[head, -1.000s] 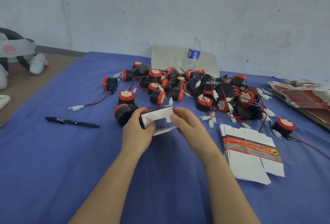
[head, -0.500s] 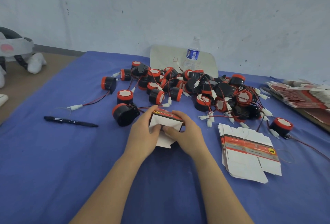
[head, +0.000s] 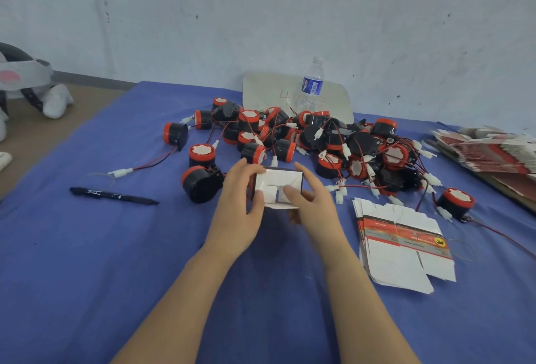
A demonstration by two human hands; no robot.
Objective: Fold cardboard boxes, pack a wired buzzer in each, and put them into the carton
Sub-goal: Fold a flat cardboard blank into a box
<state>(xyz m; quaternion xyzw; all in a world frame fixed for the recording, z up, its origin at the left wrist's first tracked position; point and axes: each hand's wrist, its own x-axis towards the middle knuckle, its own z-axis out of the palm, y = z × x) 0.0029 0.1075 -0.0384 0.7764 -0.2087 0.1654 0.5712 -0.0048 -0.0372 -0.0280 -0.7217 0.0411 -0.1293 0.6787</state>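
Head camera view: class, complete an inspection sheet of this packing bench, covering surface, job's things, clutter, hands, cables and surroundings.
Surface: table under a blue cloth.
Job's things: small box, white flaps facing the camera, held in both hands; buzzers heaped behind it; flat box blanks stacked to its right; more flats at the right edge; carton not seen.
Clutter: black pen at left; water bottle and white board at the back.
Grippers: left hand and right hand both grip the small box, thumbs on its flaps.
Cables: red-black leads with white plugs tangled through the heap; one lead trails left.
Surroundings: scuffed pale wall; plush toy at far left.
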